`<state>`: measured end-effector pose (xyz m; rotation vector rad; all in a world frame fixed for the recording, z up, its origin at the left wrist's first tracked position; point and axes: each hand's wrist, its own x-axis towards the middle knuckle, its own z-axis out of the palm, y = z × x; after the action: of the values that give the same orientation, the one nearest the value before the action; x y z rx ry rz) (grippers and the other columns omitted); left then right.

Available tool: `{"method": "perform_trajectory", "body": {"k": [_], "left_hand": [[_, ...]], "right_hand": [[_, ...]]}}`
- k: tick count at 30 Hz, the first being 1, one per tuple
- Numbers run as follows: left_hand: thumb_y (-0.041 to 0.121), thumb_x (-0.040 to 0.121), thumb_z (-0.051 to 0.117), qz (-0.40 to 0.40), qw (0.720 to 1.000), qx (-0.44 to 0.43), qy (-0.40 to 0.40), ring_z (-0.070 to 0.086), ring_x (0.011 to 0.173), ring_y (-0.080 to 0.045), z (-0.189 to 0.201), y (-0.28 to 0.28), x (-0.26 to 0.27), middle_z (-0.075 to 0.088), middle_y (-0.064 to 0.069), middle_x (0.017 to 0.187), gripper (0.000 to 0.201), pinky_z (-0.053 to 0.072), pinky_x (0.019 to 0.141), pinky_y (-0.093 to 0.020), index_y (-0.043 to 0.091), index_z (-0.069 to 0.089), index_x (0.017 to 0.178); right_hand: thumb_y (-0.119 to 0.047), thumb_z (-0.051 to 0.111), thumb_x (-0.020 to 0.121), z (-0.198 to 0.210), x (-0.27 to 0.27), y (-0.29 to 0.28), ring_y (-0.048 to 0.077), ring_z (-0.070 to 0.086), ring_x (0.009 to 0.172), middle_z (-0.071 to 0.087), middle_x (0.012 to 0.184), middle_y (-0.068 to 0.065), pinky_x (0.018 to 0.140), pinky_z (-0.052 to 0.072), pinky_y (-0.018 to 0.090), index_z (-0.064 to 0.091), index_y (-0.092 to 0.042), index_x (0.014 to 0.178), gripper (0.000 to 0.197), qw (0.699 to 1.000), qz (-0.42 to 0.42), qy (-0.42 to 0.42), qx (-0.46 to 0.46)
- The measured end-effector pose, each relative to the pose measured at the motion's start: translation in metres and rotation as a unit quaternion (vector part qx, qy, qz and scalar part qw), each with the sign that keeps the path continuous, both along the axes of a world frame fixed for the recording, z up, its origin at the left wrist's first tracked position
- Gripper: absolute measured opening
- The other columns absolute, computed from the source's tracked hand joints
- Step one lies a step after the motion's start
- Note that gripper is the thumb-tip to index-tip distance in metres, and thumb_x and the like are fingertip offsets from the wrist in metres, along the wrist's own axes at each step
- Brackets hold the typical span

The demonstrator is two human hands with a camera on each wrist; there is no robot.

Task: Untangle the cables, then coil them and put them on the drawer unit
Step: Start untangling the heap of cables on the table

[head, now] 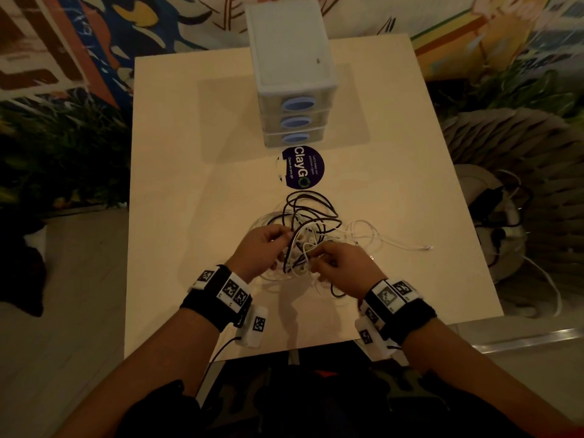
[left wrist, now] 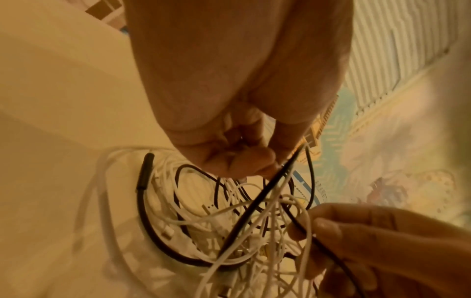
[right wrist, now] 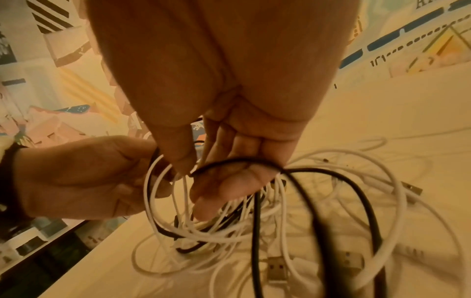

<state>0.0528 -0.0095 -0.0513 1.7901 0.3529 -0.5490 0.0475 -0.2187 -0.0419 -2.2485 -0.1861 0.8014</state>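
Right now both your hands are buried in the tangle of cables (head: 303,235), which sits on the desk (head: 196,172) on the near side of the drawer unit (head: 292,71), with the round sticker (head: 302,167) between the two.

- Left hand (head: 260,248): fingers curled, pinching strands at the near-left edge of the knot. The left wrist view shows a black cable (left wrist: 257,203) running up to those fingertips.
- Right hand (head: 343,263): fingers bent, a black loop (right wrist: 242,161) hooked across them, white strands trailing below.
- Black and white cables are mixed; several loops spread toward the drawer unit. One white cable (head: 392,240) runs out to the right of the knot, its plug end lying free on the desk.
- Top of the drawer unit carries no cable yet. Step in hand, by my reading: early untangling.

How to do it well:
- Pick one cable by colour and find a free end; that loose white plug end looks the easiest start.
- Feed the end back through loops rather than pulling the middle; pulling would likely tighten the knot.
- Hold the bulk slack with one hand, and let the other trace.
- Keep the pile low over the desk so plugs don't snag or whip.
- Lay each freed cable apart from the knot before coiling.
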Motion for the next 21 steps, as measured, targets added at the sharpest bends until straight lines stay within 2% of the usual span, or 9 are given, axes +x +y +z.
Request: {"method": "perform_trajectory", "body": {"k": [3,5,6,9,12,15,17,19,21], "left_hand": [[0.026,0.103,0.059,0.023,0.994,0.054,-0.089,0.065,0.067,-0.008,-0.002,0.001,-0.002,0.069,0.011,0.080,0.014,0.057,0.060,-0.033,0.027,0.071,0.096],[0.025,0.104,0.055,0.045,0.987,0.054,-0.143,0.065,0.079,-0.003,0.000,0.000,-0.002,0.071,0.010,0.099,0.015,0.055,0.068,-0.025,0.032,0.067,0.099],[0.023,0.106,0.052,0.051,0.985,0.039,-0.159,0.064,0.079,0.000,0.003,-0.001,-0.001,0.070,0.010,0.101,0.016,0.053,0.070,-0.020,0.030,0.065,0.100],[0.020,0.108,0.046,0.062,0.979,0.004,-0.193,0.063,0.080,-0.005,0.009,-0.003,0.000,0.069,0.010,0.095,0.017,0.052,0.077,-0.022,0.020,0.063,0.103],[0.019,0.109,0.044,0.078,0.974,-0.024,-0.212,0.057,0.075,-0.006,0.012,-0.005,0.001,0.065,0.011,0.088,0.021,0.050,0.073,-0.026,0.014,0.064,0.112],[0.025,0.108,0.048,0.047,0.970,-0.006,-0.238,0.061,0.089,-0.003,0.015,-0.008,0.003,0.067,0.012,0.102,0.023,0.049,0.084,-0.023,0.032,0.068,0.118],[0.028,0.106,0.052,-0.007,0.961,0.028,-0.276,0.062,0.097,-0.008,0.018,-0.010,0.005,0.066,0.007,0.101,0.025,0.050,0.089,-0.027,0.046,0.065,0.119],[0.028,0.104,0.054,-0.054,0.949,0.050,-0.306,0.060,0.088,-0.006,0.022,-0.012,0.006,0.059,0.012,0.090,0.025,0.048,0.081,-0.024,0.040,0.067,0.122],[0.032,0.103,0.054,-0.070,0.943,0.071,-0.317,0.057,0.081,-0.003,0.027,-0.012,0.010,0.056,0.016,0.083,0.023,0.045,0.074,-0.021,0.032,0.071,0.119]], "right_hand": [[-0.045,0.066,0.093,0.003,0.002,-0.005,0.002,0.068,0.084,0.075,0.094,-0.013,0.080,0.055,0.027,0.073,-0.032,0.103,0.018,0.999,-0.003,-0.036,-0.016],[-0.044,0.069,0.091,0.007,0.002,-0.008,-0.002,0.067,0.084,0.075,0.093,-0.015,0.079,0.055,0.024,0.074,-0.032,0.101,0.016,0.998,-0.027,-0.053,-0.004],[-0.042,0.071,0.091,0.008,0.002,-0.010,-0.003,0.068,0.084,0.075,0.093,-0.015,0.080,0.055,0.023,0.075,-0.032,0.100,0.014,0.997,-0.042,-0.060,0.005],[-0.037,0.072,0.091,0.012,0.006,-0.014,-0.004,0.069,0.084,0.076,0.093,-0.015,0.080,0.056,0.020,0.075,-0.029,0.099,0.012,0.993,-0.081,-0.075,0.026],[-0.034,0.071,0.092,0.017,0.010,-0.016,-0.004,0.067,0.081,0.073,0.090,-0.018,0.076,0.056,0.022,0.072,-0.032,0.098,0.007,0.986,-0.103,-0.127,0.034],[-0.034,0.066,0.094,0.022,0.019,-0.013,-0.001,0.063,0.086,0.065,0.101,-0.016,0.075,0.050,0.016,0.065,-0.034,0.117,0.023,0.974,-0.095,-0.199,0.059],[-0.036,0.065,0.095,0.025,0.026,-0.004,0.001,0.060,0.095,0.061,0.114,-0.011,0.082,0.046,0.013,0.059,-0.031,0.132,0.038,0.968,-0.051,-0.234,0.071],[-0.037,0.065,0.096,0.027,0.033,0.007,0.006,0.060,0.103,0.061,0.122,-0.006,0.089,0.045,0.014,0.057,-0.024,0.138,0.044,0.968,-0.014,-0.236,0.078],[-0.037,0.066,0.095,0.031,0.038,0.013,0.003,0.062,0.101,0.065,0.119,-0.010,0.086,0.045,0.011,0.057,-0.023,0.134,0.043,0.977,-0.026,-0.184,0.106]]}}
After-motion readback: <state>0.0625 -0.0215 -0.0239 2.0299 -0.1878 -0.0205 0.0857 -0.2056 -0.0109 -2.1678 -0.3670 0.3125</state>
